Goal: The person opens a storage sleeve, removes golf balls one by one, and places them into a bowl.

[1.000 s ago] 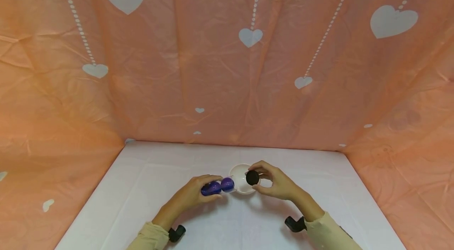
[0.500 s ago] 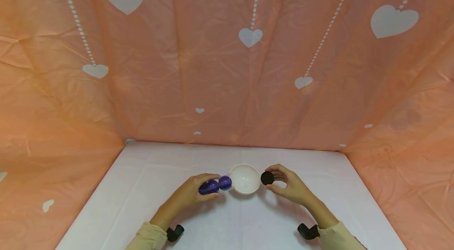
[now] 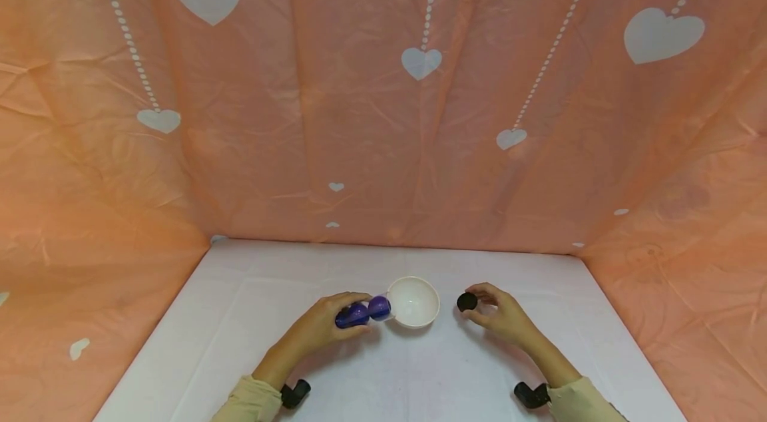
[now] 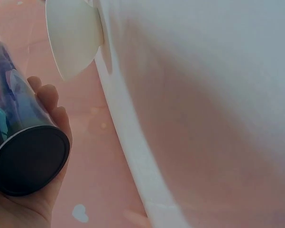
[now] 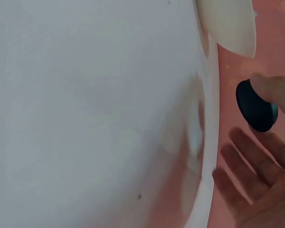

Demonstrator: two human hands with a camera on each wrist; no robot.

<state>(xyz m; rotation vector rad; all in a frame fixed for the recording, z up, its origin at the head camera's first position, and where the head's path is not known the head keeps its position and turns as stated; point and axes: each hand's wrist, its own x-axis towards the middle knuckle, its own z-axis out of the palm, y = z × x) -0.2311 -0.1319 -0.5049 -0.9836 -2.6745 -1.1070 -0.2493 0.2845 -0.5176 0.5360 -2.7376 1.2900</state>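
Note:
My left hand (image 3: 326, 322) grips a see-through purple-blue bottle (image 3: 353, 315) with a narrow waist, tilted so that its far end lies at the left rim of a white bowl (image 3: 413, 302). In the left wrist view the flat black base (image 4: 31, 161) of the bottle faces the camera, with fingers wrapped behind its body. To the right of the bowl my right hand (image 3: 500, 315) pinches a round black cap (image 3: 467, 302) between thumb and forefinger. The right wrist view shows its other fingers spread loosely beneath the cap (image 5: 256, 107).
A white-covered table (image 3: 407, 375) carries the bowl near its back half. Peach curtains with white hearts (image 3: 419, 142) stand behind and on both sides. Each wrist wears a black camera mount (image 3: 532, 395).
My right hand has moved right with the black cap, from over the bowl to beside it. The left hand and bottle have shifted slightly left.

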